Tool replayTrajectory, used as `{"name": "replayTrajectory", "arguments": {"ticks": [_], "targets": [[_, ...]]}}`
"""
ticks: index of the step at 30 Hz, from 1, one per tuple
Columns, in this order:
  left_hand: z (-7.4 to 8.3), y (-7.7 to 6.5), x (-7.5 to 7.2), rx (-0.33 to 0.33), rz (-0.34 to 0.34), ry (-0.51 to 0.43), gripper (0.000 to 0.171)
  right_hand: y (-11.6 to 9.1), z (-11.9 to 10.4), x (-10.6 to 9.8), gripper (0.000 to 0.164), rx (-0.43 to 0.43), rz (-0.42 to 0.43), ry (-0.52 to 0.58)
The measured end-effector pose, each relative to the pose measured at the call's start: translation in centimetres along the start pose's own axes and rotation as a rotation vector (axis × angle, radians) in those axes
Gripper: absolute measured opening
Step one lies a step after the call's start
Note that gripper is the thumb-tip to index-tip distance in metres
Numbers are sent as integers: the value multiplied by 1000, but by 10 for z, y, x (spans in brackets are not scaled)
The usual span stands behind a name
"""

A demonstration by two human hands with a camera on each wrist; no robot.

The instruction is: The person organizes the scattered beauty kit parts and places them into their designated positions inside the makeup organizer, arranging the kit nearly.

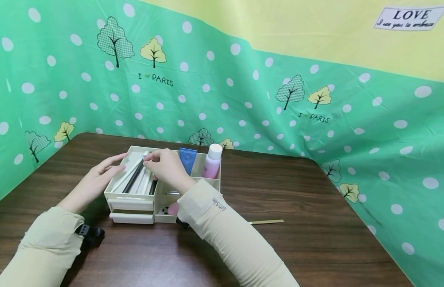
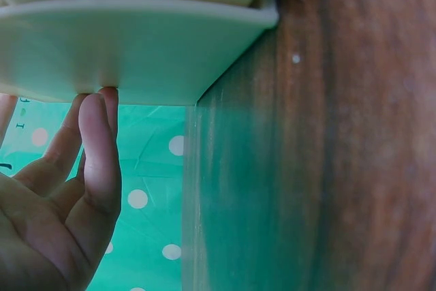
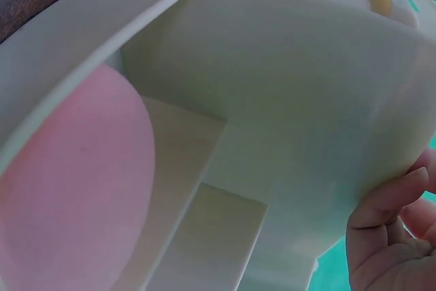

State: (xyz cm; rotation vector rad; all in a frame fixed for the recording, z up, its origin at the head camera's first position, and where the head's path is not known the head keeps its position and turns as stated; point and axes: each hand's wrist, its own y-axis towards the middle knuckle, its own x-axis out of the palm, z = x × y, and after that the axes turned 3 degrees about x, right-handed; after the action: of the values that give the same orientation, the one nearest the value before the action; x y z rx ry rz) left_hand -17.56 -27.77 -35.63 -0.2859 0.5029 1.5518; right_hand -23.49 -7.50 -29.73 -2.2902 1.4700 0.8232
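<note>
A cream desk organizer stands on the table, with several black and white pens in its upper left tray. My right hand reaches over that tray. Its thumb and index finger pinch the upper end of a black pen, beside a white pen. In the right wrist view the curled fingers show at the edge, and the pen is hidden. My left hand rests against the organizer's left side. In the left wrist view its fairly straight fingertips touch the outer wall.
The organizer's right compartments hold a blue tube, a pink bottle with a white cap and a pink rounded object. Two drawers sit at the lower left front. A thin yellowish stick lies on the table to the right.
</note>
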Motion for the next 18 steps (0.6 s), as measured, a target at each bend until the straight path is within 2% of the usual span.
{"name": "replayTrajectory", "arguments": {"ticks": [8, 18], "targets": [[-2, -1, -1, 15, -5, 0, 61, -12, 3, -10, 19, -35, -31, 127], [-1, -1, 0, 13, -6, 2, 62, -36, 0, -34, 20, -64, -43, 217]]}}
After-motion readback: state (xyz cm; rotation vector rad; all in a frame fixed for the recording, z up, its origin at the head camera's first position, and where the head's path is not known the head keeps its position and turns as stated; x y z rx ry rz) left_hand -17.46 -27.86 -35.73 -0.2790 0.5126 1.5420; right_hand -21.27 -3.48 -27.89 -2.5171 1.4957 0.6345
